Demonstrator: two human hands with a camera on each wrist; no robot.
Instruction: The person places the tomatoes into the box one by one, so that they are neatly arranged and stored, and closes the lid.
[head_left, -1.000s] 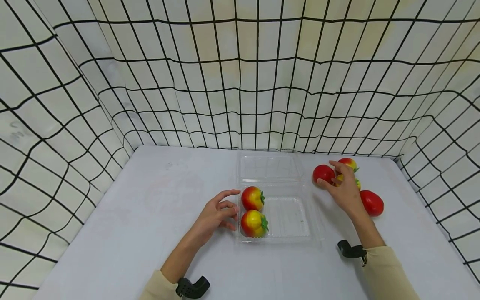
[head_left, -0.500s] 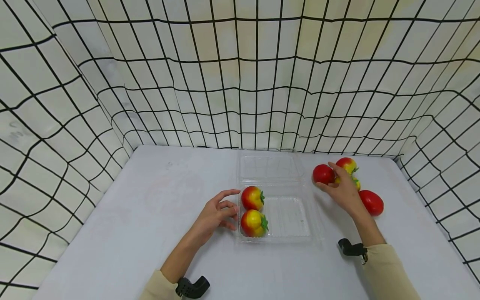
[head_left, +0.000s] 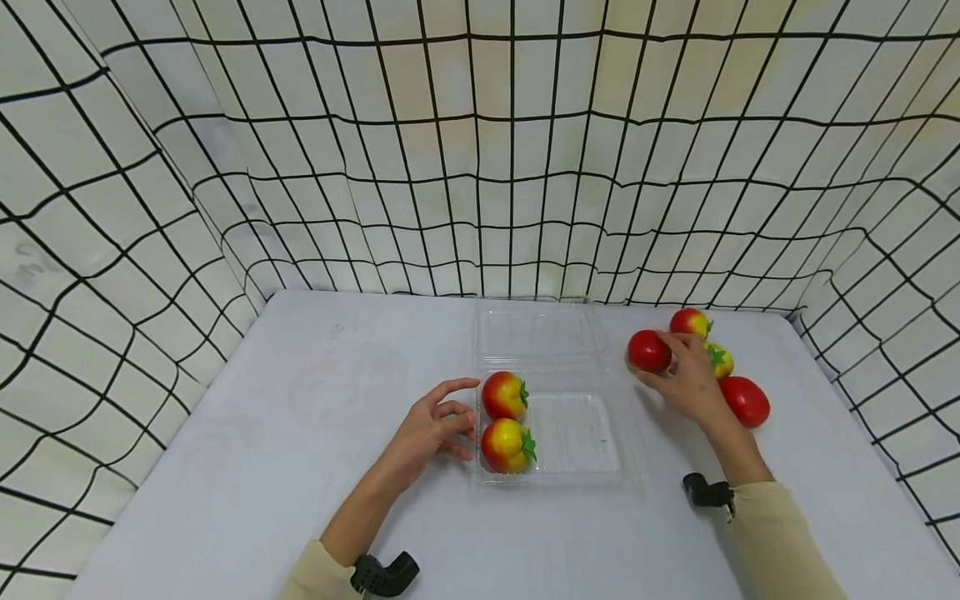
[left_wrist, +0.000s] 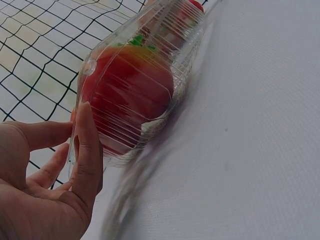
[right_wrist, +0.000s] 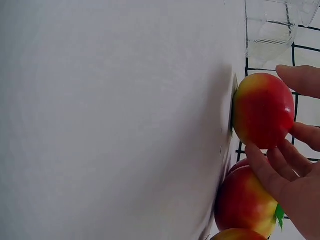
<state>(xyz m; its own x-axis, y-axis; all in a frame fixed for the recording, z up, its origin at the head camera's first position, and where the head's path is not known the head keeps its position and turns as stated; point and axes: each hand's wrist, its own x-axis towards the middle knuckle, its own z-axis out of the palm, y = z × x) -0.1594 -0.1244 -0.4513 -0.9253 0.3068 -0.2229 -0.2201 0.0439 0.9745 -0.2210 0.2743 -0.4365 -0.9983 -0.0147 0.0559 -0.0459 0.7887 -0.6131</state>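
Observation:
My right hand [head_left: 692, 385] grips a round red fruit [head_left: 647, 351], its thumb and fingers on opposite sides. In the right wrist view this fruit [right_wrist: 265, 107] shows a yellow underside, close over the table. The left hand [head_left: 422, 435] is beside a clear plastic clamshell box [head_left: 577, 435], its relaxed, spread fingertips against the left wall. Inside the box, along that side, are two red-and-yellow fruits with green leaves, a farther fruit [head_left: 501, 395] and a nearer fruit [head_left: 502, 446]. In the left wrist view, a red fruit [left_wrist: 127, 95] shows through the ribbed wall.
The box's lid [head_left: 536, 335] lies open at the back. Behind my right hand are a leafy red-and-yellow fruit [head_left: 687, 322], another such fruit [head_left: 722, 361] partly hidden, and a smooth red fruit [head_left: 745, 402]. Black netting [head_left: 513, 175] surrounds the white table [head_left: 322, 400] on the back and sides.
My right fingers have closed in on the red fruit, which has shifted slightly right. The fruits behind that hand have shifted a little and show more. My left hand has stayed still.

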